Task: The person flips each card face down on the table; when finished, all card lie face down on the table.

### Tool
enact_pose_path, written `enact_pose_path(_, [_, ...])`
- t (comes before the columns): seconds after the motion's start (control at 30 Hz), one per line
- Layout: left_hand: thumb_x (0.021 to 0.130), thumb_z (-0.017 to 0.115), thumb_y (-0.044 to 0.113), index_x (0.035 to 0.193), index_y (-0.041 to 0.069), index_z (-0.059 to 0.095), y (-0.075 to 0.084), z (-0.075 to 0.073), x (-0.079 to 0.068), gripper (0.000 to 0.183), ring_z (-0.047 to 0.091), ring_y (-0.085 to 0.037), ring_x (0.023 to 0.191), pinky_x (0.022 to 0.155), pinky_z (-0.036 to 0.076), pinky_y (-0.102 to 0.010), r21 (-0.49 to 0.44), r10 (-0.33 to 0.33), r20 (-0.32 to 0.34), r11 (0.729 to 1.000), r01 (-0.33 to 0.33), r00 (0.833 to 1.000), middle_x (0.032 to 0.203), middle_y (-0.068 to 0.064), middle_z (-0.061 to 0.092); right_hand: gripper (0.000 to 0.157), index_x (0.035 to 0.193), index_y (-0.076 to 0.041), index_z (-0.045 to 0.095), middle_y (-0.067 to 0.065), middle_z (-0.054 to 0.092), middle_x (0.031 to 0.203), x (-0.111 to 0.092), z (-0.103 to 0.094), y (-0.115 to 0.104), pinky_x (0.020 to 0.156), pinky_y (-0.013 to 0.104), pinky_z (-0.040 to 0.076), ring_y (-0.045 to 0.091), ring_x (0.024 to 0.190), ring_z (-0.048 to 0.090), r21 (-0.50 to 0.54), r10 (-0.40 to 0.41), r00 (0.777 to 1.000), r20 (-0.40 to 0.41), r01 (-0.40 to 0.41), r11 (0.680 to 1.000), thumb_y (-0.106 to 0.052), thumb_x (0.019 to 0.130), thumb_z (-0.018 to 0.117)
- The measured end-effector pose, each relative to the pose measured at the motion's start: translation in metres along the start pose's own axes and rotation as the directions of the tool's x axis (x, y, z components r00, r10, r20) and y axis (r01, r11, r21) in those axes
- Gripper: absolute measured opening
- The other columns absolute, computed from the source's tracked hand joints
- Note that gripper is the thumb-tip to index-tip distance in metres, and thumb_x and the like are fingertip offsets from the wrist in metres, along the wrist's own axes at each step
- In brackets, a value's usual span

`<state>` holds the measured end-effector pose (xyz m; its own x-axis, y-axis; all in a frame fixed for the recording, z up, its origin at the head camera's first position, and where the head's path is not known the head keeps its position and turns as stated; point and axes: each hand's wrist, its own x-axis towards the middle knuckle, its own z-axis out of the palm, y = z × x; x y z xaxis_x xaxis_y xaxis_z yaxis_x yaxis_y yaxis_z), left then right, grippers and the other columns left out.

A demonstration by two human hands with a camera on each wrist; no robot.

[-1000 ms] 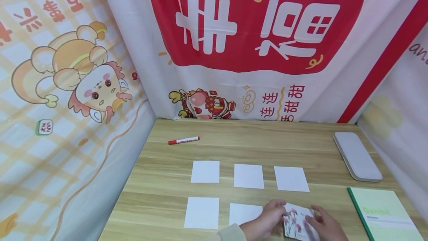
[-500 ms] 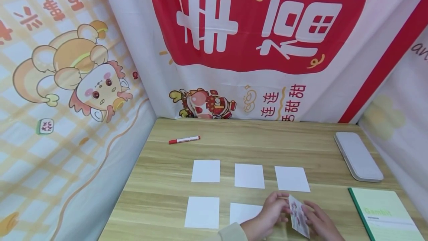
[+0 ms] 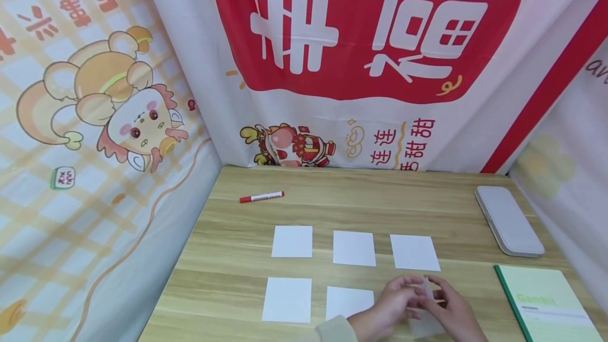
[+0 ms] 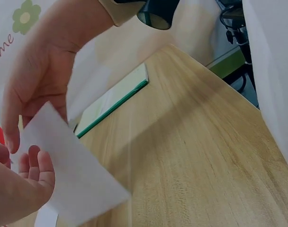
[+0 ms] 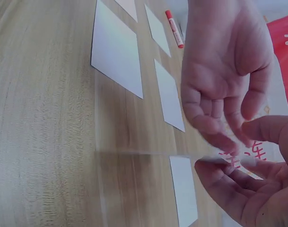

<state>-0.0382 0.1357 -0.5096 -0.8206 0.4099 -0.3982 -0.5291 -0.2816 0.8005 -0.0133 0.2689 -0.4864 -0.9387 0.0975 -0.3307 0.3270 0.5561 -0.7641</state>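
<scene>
My right hand (image 3: pixel 451 307) pinches a thin square card (image 3: pixel 423 326) between thumb and fingers. The card's plain white face (image 4: pixel 80 170) fills the lower left of the left wrist view; in the right wrist view it is nearly edge-on. Close beside it, my left hand (image 3: pixel 391 302) has loosely bent fingers, their tips right by the card and the right thumb. The flower print seen earlier is hidden. On the table to the left and beyond lie several blank white squares, among them a far right square (image 3: pixel 415 252) and a near one (image 3: pixel 350 301) beside my left wrist.
A red and white marker (image 3: pixel 261 197) lies at the back left of the wooden table (image 3: pixel 228 236). To the right are a grey case (image 3: pixel 508 220) and a pale notebook (image 3: pixel 551 300) with a green spine. Printed cloth (image 3: pixel 361 30) hangs behind the table.
The card has been turned from its flowered face, held flat in both hands, through a steep tilt to its white face. The right hand has shifted up and left toward the left hand.
</scene>
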Motion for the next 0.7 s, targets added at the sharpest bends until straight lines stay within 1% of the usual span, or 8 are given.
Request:
enact_pose_path(0.07, [0.08, 0.052, 0.001, 0.105, 0.007, 0.061, -0.003, 0.0, 0.0, 0.027, 0.061, -0.012, 0.069, 0.054, 0.046, -0.019, 0.001, -0.004, 0.01, 1.0, 0.004, 1.0, 0.078, 0.0, 0.064, 0.058, 0.129, 0.002, 0.045, 0.011, 0.062, 0.092, -0.001, -0.002, -0.002, 0.064, 0.029, 0.047, 0.02, 0.082, 0.057, -0.062, -0.03, 0.999, -0.032, 0.028, 0.998, -0.03, 0.085, 0.065])
enact_pose_path(0.13, [0.08, 0.052, 0.0, 0.106, 0.007, 0.061, -0.006, -0.002, 0.001, 0.028, 0.061, -0.012, 0.068, 0.055, 0.046, -0.02, 0.007, -0.006, 0.015, 1.0, 0.006, 1.0, 0.077, -0.001, 0.063, 0.052, 0.127, 0.001, 0.048, 0.008, 0.063, 0.089, -0.002, -0.005, -0.004, 0.063, 0.027, 0.047, 0.018, 0.08, 0.057, -0.093, -0.046, 0.997, -0.059, 0.04, 0.995, -0.023, 0.085, 0.065])
enact_pose_path(0.3, [0.075, 0.051, -0.004, 0.104, 0.007, 0.062, -0.011, -0.006, 0.002, 0.033, 0.058, -0.009, 0.063, 0.053, 0.045, -0.018, 0.041, -0.01, -0.02, 0.999, 0.011, 1.0, 0.078, -0.001, 0.062, 0.046, 0.126, -0.002, 0.049, 0.011, 0.066, 0.088, -0.007, -0.014, -0.011, 0.061, 0.024, 0.048, 0.018, 0.077, 0.06, -0.129, -0.102, 0.985, -0.14, 0.084, 0.988, -0.008, 0.083, 0.064])
enact_pose_path(0.4, [0.074, 0.052, -0.005, 0.102, 0.01, 0.063, -0.011, -0.008, 0.003, 0.033, 0.057, -0.009, 0.062, 0.052, 0.044, -0.019, 0.099, -0.017, -0.067, 0.995, 0.023, 0.998, 0.078, 0.0, 0.061, 0.049, 0.128, -0.003, 0.046, 0.017, 0.066, 0.09, -0.01, -0.02, -0.017, 0.06, 0.026, 0.051, 0.02, 0.076, 0.063, -0.101, -0.11, 0.977, -0.181, 0.093, 0.991, -0.007, 0.083, 0.065])
enact_pose_path(0.47, [0.074, 0.054, -0.005, 0.101, 0.011, 0.063, -0.011, -0.009, 0.003, 0.033, 0.055, -0.009, 0.062, 0.052, 0.044, -0.02, 0.133, -0.016, -0.093, 0.991, 0.028, 0.996, 0.08, 0.0, 0.06, 0.05, 0.13, -0.005, 0.044, 0.021, 0.065, 0.094, -0.011, -0.023, -0.02, 0.061, 0.028, 0.053, 0.023, 0.078, 0.064, -0.074, -0.088, 0.975, -0.206, 0.074, 0.995, -0.007, 0.084, 0.064])
enact_pose_path(0.57, [0.072, 0.057, -0.009, 0.1, 0.011, 0.063, -0.012, -0.012, 0.003, 0.035, 0.053, -0.009, 0.061, 0.051, 0.042, -0.02, 0.163, 0.003, -0.115, 0.986, 0.016, 0.993, 0.081, 0.001, 0.057, 0.045, 0.125, -0.004, 0.046, 0.025, 0.063, 0.1, -0.012, -0.025, -0.022, 0.063, 0.029, 0.054, 0.026, 0.081, 0.064, -0.044, -0.066, 0.965, -0.253, 0.057, 0.997, -0.007, 0.084, 0.064])
enact_pose_path(0.63, [0.068, 0.057, -0.012, 0.098, 0.01, 0.063, -0.013, -0.016, 0.003, 0.038, 0.05, -0.008, 0.06, 0.049, 0.04, -0.018, 0.154, 0.021, -0.122, 0.988, -0.002, 0.992, 0.081, 0.0, 0.056, 0.038, 0.119, -0.004, 0.051, 0.023, 0.063, 0.102, -0.012, -0.026, -0.022, 0.064, 0.024, 0.053, 0.021, 0.081, 0.064, -0.044, -0.065, 0.953, -0.295, 0.054, 0.998, -0.007, 0.084, 0.065])
enact_pose_path(0.7, [0.065, 0.058, -0.014, 0.097, 0.009, 0.064, -0.014, -0.019, 0.003, 0.039, 0.048, -0.007, 0.058, 0.047, 0.037, -0.018, 0.147, 0.045, -0.121, 0.989, -0.027, 0.992, 0.078, 0.0, 0.056, 0.032, 0.112, -0.002, 0.055, 0.021, 0.063, 0.102, -0.011, -0.027, -0.018, 0.063, 0.019, 0.051, 0.011, 0.08, 0.063, -0.032, -0.082, 0.942, -0.327, 0.076, 0.997, -0.007, 0.082, 0.067])
